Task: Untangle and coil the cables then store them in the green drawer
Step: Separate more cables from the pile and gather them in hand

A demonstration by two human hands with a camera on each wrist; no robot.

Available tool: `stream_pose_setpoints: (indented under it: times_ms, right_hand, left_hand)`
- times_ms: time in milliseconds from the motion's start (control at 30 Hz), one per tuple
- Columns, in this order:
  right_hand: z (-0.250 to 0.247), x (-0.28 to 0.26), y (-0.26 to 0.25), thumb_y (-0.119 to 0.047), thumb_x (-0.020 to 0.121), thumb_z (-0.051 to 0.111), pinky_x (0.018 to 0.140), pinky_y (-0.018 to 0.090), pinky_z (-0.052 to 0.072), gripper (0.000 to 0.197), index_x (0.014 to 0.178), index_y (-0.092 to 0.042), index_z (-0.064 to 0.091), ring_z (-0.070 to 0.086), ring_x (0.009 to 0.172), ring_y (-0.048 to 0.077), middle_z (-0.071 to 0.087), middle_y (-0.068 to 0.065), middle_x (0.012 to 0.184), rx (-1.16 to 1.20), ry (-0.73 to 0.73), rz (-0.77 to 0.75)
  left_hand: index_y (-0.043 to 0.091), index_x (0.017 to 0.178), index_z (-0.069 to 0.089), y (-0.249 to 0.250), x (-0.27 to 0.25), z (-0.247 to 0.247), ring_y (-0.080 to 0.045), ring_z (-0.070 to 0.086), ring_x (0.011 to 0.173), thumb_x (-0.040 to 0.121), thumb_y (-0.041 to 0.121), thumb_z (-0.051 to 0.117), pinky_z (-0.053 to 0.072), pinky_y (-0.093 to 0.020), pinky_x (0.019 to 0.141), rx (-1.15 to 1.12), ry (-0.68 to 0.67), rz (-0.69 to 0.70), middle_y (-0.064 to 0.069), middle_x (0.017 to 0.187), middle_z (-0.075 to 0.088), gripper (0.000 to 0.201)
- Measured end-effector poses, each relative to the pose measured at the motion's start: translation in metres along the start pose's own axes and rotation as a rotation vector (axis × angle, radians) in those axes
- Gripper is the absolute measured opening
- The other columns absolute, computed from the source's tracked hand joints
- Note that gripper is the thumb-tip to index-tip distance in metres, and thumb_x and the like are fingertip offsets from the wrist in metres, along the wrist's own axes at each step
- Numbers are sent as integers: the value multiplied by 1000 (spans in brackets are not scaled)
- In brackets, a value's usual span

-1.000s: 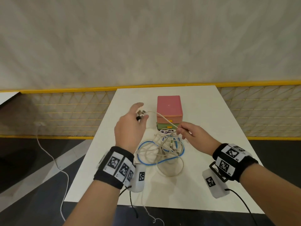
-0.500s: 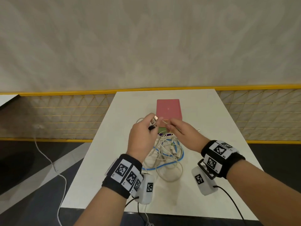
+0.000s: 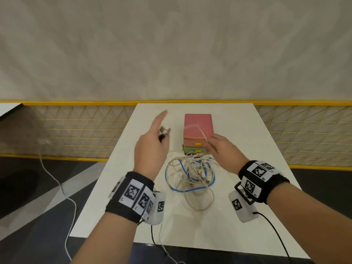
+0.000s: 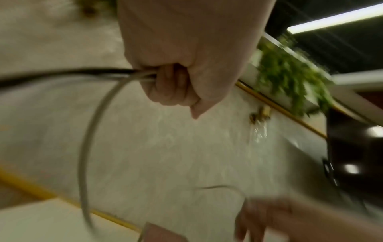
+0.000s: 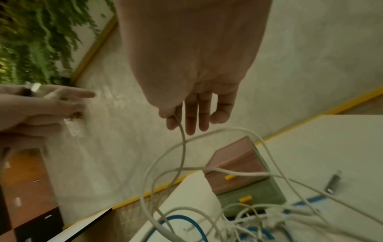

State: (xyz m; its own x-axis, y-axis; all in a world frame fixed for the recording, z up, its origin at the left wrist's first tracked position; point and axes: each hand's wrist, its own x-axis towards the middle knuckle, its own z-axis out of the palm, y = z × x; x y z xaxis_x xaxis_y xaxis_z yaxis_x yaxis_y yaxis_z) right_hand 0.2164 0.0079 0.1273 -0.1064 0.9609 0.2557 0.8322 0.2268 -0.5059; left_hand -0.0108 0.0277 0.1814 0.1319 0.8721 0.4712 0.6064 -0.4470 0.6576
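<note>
The table (image 3: 238, 216) was white. The box's top (image 3: 198, 124) was pink, with a green drawer (image 3: 192, 149) and yellow handles (image 3: 198, 151). The cables (image 3: 190, 178) were white and blue. The wristbands (image 3: 133, 199) were black with black-and-white squares.

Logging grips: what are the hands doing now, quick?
Left hand: curled round coiled white cable, index finger straight.
Right hand: pinches the white cable, other fingers straight.

Right hand (image 5: 192, 68): pinching a white cable (image 5: 182, 147) between thumb and forefinger; other fingers hanging straight
Cable pile (image 5: 238, 217): lying tangled on the table (image 5: 331, 147); touching the green drawer (image 5: 254, 191)
</note>
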Motion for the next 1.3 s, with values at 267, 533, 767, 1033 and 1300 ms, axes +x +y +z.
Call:
stream_pose_setpoints:
  times_ms: [267,533,767,1033,1300]
  right_hand:
    - [-23,4,-39,-23,101,36,66,31,44,22,84,-23,50,55,65,8,59,-1,80,92,-62,-111]
    - [0,-14,-15,-21,103,31,40,23,44,26,100,-4,50,70,65,29,60,9,94,331,-219,173]
    - [-23,-8,-32,-27,101,38,36,27,43,23,81,-23,50,65,49,30,54,20,79,424,-80,117]
    - [-27,-8,-23,-25,99,42,49,29,51,19,93,-11,52,66,59,17,62,11,93,250,-64,70]
    - [-43,-22,-27,-33,95,33,74,40,50,28,107,-18,54,57,82,23,58,4,95,119,270,-13]
  left_hand:
    - [24,88,50,11,-1,26,-10,41,51,98,39,55,37,-30,55,-25,-319,89,6,53,43,18]
    - [9,87,55,16,29,-5,-4,38,53,100,29,53,31,-18,54,-314,237,-105,9,63,42,23]
    - [49,146,27,11,10,3,-8,50,52,94,36,59,47,-30,60,-98,-150,65,10,58,53,63]
    - [15,75,47,16,16,4,-7,35,48,98,36,54,28,-21,48,-244,0,13,7,55,37,32]
    - [7,74,45,-5,10,-19,-14,32,57,99,35,52,28,-30,54,-246,86,-171,5,61,35,38]
